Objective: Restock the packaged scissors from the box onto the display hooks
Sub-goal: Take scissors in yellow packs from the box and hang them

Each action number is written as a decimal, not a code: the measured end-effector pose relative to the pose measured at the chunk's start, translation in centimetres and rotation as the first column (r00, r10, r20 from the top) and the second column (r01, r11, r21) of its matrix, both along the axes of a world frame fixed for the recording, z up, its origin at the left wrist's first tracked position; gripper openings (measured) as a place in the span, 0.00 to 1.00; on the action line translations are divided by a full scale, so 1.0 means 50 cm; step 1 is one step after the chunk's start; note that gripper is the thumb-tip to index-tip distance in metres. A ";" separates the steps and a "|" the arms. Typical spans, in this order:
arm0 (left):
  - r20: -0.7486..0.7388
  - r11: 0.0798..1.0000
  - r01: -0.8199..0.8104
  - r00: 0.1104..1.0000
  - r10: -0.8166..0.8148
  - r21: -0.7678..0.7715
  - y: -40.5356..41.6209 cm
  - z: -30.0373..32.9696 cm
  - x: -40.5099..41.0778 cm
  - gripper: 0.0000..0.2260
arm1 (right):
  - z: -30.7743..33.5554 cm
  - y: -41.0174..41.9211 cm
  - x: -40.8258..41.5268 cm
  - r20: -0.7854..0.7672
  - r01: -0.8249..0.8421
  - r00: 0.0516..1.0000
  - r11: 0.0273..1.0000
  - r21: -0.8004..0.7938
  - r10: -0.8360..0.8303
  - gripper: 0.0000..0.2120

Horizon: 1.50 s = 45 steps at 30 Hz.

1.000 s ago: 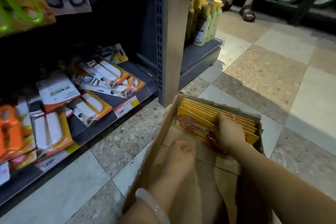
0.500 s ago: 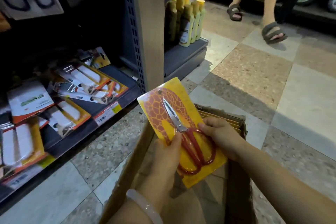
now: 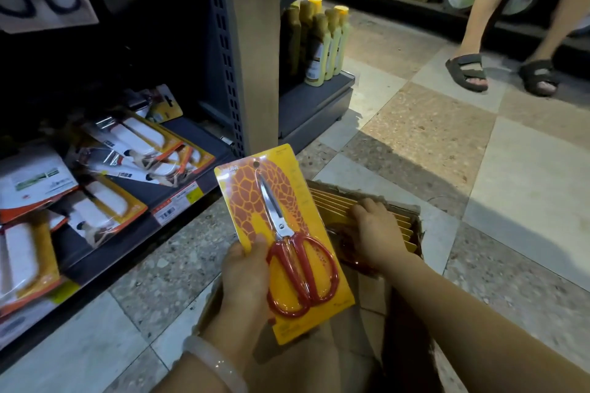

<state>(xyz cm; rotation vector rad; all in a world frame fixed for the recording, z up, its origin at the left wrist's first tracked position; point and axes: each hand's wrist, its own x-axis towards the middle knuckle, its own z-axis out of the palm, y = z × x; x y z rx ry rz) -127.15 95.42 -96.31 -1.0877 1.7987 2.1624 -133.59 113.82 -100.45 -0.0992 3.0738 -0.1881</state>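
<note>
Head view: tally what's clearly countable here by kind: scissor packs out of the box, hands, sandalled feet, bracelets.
Packaged scissors out of the cardboard box: 1, held by the left hand
Hands: 2, the right hand on the packs still in the box
Sandalled feet: 2
Bracelets: 1
Total: 6

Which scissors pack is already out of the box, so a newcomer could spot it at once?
Start at the cardboard box on the tiled floor beside the shelf. Just left of it, the left hand holds one scissors pack upright: a yellow card with a giraffe print and red-handled scissors facing up. The other packs stand edge-on in the box under the right hand.
</note>
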 end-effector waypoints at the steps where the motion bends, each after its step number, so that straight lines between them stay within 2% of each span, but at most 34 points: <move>1: 0.000 1.000 -0.002 1.000 0.002 0.000 -0.002 0.001 0.002 0.07 | -0.008 -0.001 0.003 -0.032 -0.008 0.999 0.998 0.059 0.010 0.18; 3: -0.004 1.000 -0.014 1.000 0.014 -0.002 -0.007 0.001 0.005 0.05 | -0.021 -0.008 0.011 -0.099 0.001 0.995 0.988 0.155 0.015 0.15; 5: -0.009 1.000 -0.025 1.000 0.025 -0.003 -0.016 0.004 0.007 0.05 | -0.027 -0.018 0.017 -0.155 0.030 0.988 0.988 0.153 -0.006 0.13; 8: -0.024 1.000 -0.028 0.999 0.028 0.006 -0.035 0.009 0.013 0.06 | -0.029 -0.019 0.021 -0.172 -0.005 0.985 0.989 0.149 0.031 0.16; 12: -0.068 0.998 -0.054 0.996 0.055 0.009 -0.068 0.019 0.024 0.07 | -0.017 -0.014 0.020 -0.133 0.028 0.991 1.000 0.010 -0.027 0.26; 14: -0.079 0.998 -0.060 0.995 0.061 0.019 -0.085 0.021 0.032 0.07 | -0.011 -0.021 0.020 -0.125 0.042 0.991 0.999 -0.022 -0.045 0.23; 17: -0.100 0.997 -0.071 0.992 0.071 0.006 -0.105 0.023 0.042 0.07 | -0.009 -0.035 0.021 -0.108 0.000 0.994 0.994 0.111 0.012 0.18; 20: -0.110 0.998 -0.066 0.992 0.065 -0.009 -0.119 0.026 0.054 0.07 | -0.014 -0.049 0.028 -0.002 -0.017 1.000 0.983 0.184 0.017 0.14; 23: -0.117 0.998 -0.060 0.991 0.060 0.007 -0.136 0.034 0.062 0.06 | 0.001 -0.067 0.036 0.098 0.078 0.992 0.995 0.058 -0.083 0.08; 25: -0.127 0.998 -0.063 0.990 0.064 0.009 -0.155 0.043 0.064 0.07 | 0.035 -0.075 0.037 0.122 0.136 0.985 0.987 -0.088 -0.125 0.03; 26: -0.139 0.997 -0.073 0.988 0.074 0.009 -0.170 0.051 0.066 0.07 | 0.059 -0.082 0.039 0.127 0.154 0.983 0.974 -0.167 -0.134 0.03; 28: -0.160 0.997 -0.082 0.984 0.079 -0.013 -0.189 0.067 0.064 0.07 | 0.110 -0.080 0.045 0.105 0.160 0.986 0.928 -0.336 -0.133 0.09; 31: -0.221 0.991 -0.116 0.970 0.100 -0.062 -0.240 0.096 0.065 0.07 | 0.163 -0.089 0.050 0.061 0.095 0.995 0.852 -0.515 -0.074 0.06; 36: -0.313 0.987 -0.147 0.942 0.121 -0.060 -0.356 0.167 0.102 0.07 | 0.248 -0.233 0.065 0.025 0.020 1.000 0.540 -0.842 0.003 0.02; 39: -0.375 0.985 -0.166 0.918 0.133 -0.057 -0.450 0.214 0.148 0.07 | 0.279 -0.351 0.081 0.038 0.010 0.997 0.344 -0.939 0.074 0.04; 45: -0.479 0.916 -0.373 0.837 0.264 -0.147 -0.643 0.285 0.261 0.06 | 0.322 -0.584 0.126 0.031 0.001 0.961 0.108 -0.994 0.273 0.03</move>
